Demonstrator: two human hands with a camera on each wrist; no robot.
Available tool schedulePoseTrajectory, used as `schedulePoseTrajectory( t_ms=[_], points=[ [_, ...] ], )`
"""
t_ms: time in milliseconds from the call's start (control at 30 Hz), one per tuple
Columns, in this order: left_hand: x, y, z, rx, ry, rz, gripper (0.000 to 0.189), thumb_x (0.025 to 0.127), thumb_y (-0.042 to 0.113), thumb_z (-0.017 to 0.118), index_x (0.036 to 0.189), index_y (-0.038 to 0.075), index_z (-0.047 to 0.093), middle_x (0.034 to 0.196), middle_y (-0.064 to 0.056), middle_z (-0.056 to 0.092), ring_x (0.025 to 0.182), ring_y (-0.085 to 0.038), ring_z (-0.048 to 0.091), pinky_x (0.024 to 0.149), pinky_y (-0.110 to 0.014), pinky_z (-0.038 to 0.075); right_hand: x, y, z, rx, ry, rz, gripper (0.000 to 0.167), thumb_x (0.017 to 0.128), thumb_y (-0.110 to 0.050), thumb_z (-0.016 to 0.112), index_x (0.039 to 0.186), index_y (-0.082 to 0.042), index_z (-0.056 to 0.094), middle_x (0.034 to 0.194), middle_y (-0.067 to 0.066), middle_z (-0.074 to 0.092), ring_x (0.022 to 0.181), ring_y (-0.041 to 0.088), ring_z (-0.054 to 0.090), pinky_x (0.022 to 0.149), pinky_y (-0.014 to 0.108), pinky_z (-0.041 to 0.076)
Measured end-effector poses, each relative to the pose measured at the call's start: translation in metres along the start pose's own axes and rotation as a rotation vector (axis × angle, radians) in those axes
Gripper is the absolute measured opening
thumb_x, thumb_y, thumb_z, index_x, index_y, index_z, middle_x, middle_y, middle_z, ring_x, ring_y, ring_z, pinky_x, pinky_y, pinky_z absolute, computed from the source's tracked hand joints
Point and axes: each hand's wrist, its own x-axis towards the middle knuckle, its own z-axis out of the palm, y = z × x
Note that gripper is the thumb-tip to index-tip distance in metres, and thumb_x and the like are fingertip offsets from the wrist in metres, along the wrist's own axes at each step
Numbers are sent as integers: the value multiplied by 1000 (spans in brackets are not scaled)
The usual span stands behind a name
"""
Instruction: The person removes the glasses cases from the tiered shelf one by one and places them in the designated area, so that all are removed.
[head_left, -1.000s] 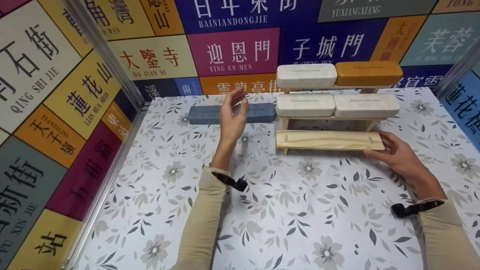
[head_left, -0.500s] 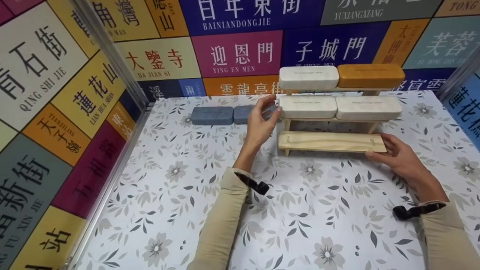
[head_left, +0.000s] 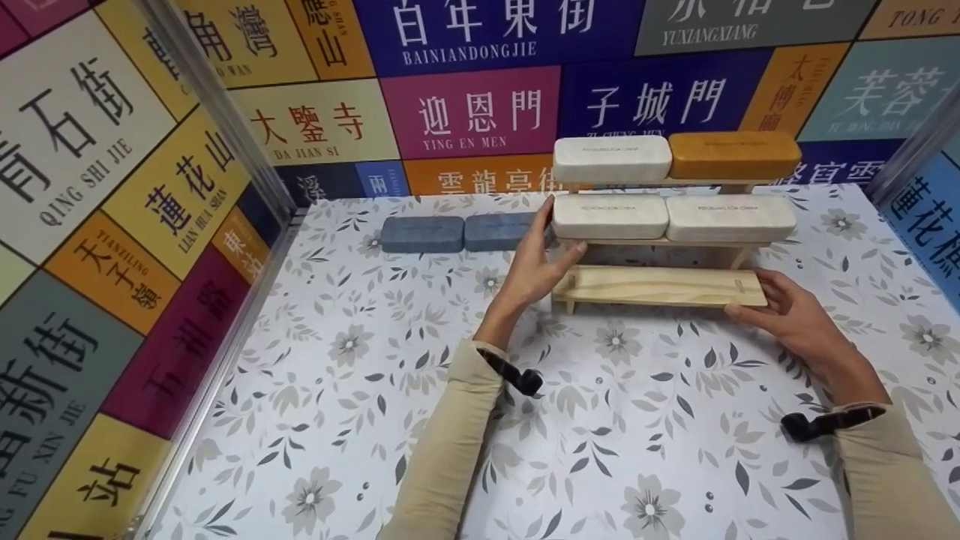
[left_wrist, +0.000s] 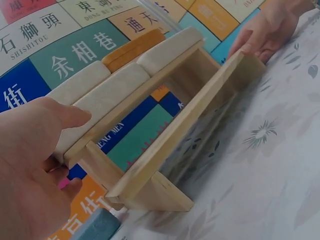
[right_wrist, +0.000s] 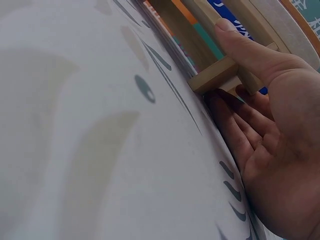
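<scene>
A tiered wooden stand [head_left: 660,285] has a bare lowest board. Two white oblong cases [head_left: 611,217] with small lettering sit side by side on its middle tier. The top tier bears another white case [head_left: 611,159] beside an orange-brown case [head_left: 735,155]. My left hand [head_left: 531,274] grips the stand's left end at the middle tier, thumb in front and fingers round the end. In the left wrist view, that thumb overlaps a white case [left_wrist: 115,95]. With thumb and fingers, my right hand [head_left: 799,319] holds the right end of the lowest board; its fingers partly disappear behind the leg.
Two blue-grey cases [head_left: 424,234] lie end to end on the table, left of the stand. A floral cloth [head_left: 615,420] covers the table. Panels with large printed signs [head_left: 480,112] rise behind and at both sides.
My left hand has moved right from above the blue-grey cases to the stand's left end, then lower, taking hold there. My right hand has kept its grip on the lowest board.
</scene>
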Motion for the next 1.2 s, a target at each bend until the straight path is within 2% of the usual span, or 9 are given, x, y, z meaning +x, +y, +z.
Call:
schedulePoseTrajectory(
  t_ms=[100,233,433,600,767,933,1200],
  points=[
    [-1,-1,1,4,10,18,88,108,22,70,174,8,13,179,-14,26,165,-27,32,132,-40,39,0,0,-1,-6,4,13,85,104,-14,75,170,1,24,133,-30,59,116,-12,63,97,5,51],
    [-1,-3,3,3,59,51,81,109,21,67,172,3,20,175,-19,32,162,-32,39,129,-46,42,1,-1,0,-2,2,-4,84,103,-11,75,169,3,25,132,-30,61,116,-12,64,96,5,52],
    [0,-4,4,-49,131,113,72,108,13,67,168,-2,29,161,-26,46,145,-37,56,118,-45,53,0,-3,0,-12,10,-34,82,103,-7,74,167,6,25,132,-30,59,116,-14,63,92,6,53],
    [-1,-4,0,-9,121,63,75,107,19,71,169,2,33,158,-21,49,135,-32,62,113,-40,57,0,-3,1,-17,17,-27,82,103,-8,75,167,5,25,131,-31,59,115,-14,63,93,5,52],
    [-2,-5,-6,34,126,28,74,104,23,76,166,4,41,151,-18,54,130,-26,64,109,-32,58,-1,-4,2,-10,15,-32,83,103,-10,75,167,6,26,132,-31,59,115,-14,63,95,5,52],
    [-2,-5,-9,0,133,17,71,102,22,79,162,4,47,148,-16,57,124,-23,69,104,-26,60,-2,-3,3,-16,15,-33,83,103,-12,76,167,5,26,133,-31,59,115,-13,63,95,5,52],
    [-4,-5,-15,-99,114,-2,68,100,17,81,160,5,51,148,-14,58,127,-24,69,105,-29,61,-2,-1,3,5,13,-34,82,103,-10,75,167,5,26,133,-29,60,115,-11,65,96,6,52]
  ],
)
